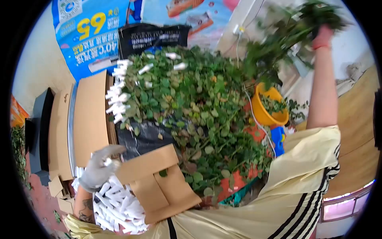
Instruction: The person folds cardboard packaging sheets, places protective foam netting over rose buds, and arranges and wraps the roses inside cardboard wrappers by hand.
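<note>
Pieces [117,207]: white, pile partly behind cardboard [149,163]
Right hand [323,36]: clamped on leafy bunch [274,47], blurred
Left hand [97,167]: gloved, can't tell grip
Bucket [260,113]: yellow, leaves [271,104] inside

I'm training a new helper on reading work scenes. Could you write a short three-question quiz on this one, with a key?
1. What does the right hand hold?
2. True or false: leaves lie inside the yellow bucket.
3. Choose: the heap of white pieces is nearer to (a) the left hand or (b) the right hand.

Key: 1. Leafy stems. 2. True. 3. a.
</note>
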